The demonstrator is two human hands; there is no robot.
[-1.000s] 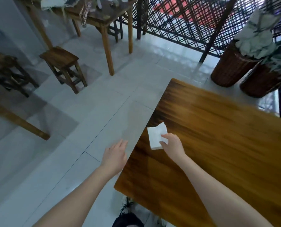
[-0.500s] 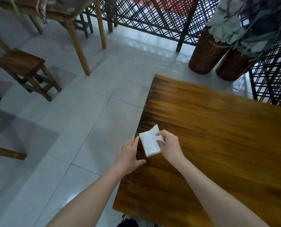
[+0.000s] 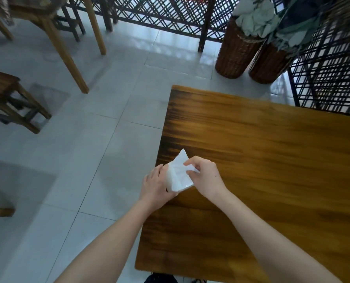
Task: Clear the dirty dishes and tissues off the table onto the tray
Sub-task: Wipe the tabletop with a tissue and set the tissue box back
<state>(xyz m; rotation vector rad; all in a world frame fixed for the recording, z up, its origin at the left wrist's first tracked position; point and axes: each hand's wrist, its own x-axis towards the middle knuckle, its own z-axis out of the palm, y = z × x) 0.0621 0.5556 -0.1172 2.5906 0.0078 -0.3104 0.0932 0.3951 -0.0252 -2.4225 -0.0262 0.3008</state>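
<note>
- At the table's [image 3: 272,170] 9 o'clock edge, the white tissue [image 3: 179,177] is now off the wood and held between both hands; a second ago it lay flat there under the right hand's fingertips alone.
- The left hand [image 3: 154,185], which hung over the floor with fingers spread and holding nothing, has come in to the tissue's 9 o'clock side. Its thumb is curled onto the lower corner, while its fingers go behind the sheet and are mostly hidden.
- The right hand [image 3: 205,177], at the tissue's 3 o'clock, has gone from pressing to pinching: thumb and forefinger are closed on the upper right part and the other fingers are curled below.
- The sheet now stands tilted, with one corner pointing to 12 o'clock.
- For the task, this reads as the pick-up done: the tissue is secured and ready to be carried.
- No tray shows in the view, nor any dishes, so the drop-off place must be found first, probably by turning away from this corner.
- The tissue is light and limp and a loose pinch could let it slip, so bunching it in one hand would be safer.
</note>
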